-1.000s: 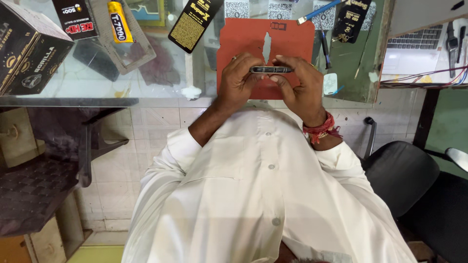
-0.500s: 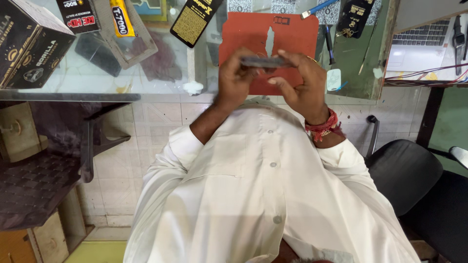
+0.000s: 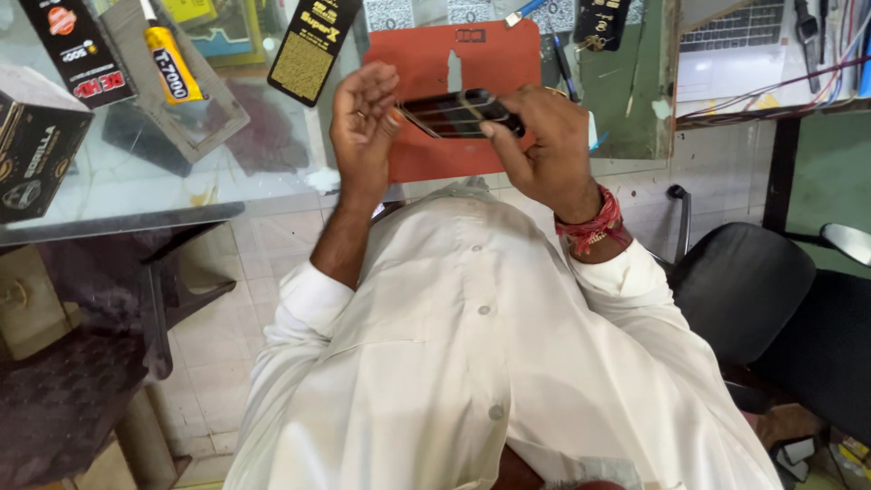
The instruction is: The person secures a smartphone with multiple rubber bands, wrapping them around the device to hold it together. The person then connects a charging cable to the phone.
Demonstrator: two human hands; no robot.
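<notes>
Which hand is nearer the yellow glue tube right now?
Left. The left hand is up over the glass desk, apart from the glue tube, which lies further left. The right hand grips the phone, farther off.

Dark flat phone (image 3: pixel 458 113), glossy, tilted, held edgewise above red mat, lifted off glass counter.

The right hand (image 3: pixel 544 145) grips a dark phone (image 3: pixel 458 113) above the red mat (image 3: pixel 426 68); the left hand (image 3: pixel 363 113) touches its end.
</notes>
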